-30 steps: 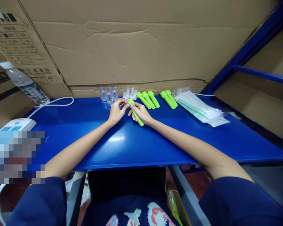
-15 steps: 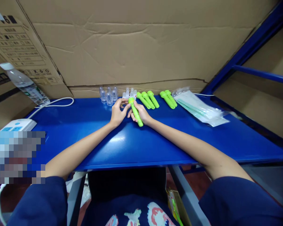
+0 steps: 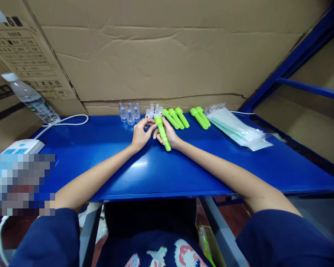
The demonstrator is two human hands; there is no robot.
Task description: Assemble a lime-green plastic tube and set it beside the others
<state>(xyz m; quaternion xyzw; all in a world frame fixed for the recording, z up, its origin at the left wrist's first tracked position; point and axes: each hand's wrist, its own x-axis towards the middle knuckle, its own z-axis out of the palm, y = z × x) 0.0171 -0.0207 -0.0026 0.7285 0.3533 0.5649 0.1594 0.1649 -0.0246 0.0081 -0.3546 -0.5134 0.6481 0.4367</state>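
Note:
A lime-green flashlight-shaped tube [image 3: 163, 135] slants over the table, its wider, yellowish end pointing away from me. My right hand [image 3: 171, 136] is wrapped around it from the right, with fingers curled underneath. From the left, my left hand [image 3: 141, 133] brings its thumb and forefinger together against the wide end; whether a small part sits between those fingertips I cannot make out. Just behind the hands stand several small white-and-clear pieces with red dots [image 3: 148, 114], partly covered. To their left are several clear domed caps [image 3: 130, 115].
Three matching green tubes [image 3: 177, 118] lie behind my right hand, and two more green tubes [image 3: 200, 118] farther right. A plastic bag of flat sheets [image 3: 236, 128] lies right of them. A water bottle [image 3: 33, 100] and white power strip [image 3: 25, 147] are at left. Cardboard [image 3: 161, 63] walls the back.
The green tube has turned slightly more upright in my right hand. My left fingertips have shifted a little at its wide end. The whole view has slid slightly.

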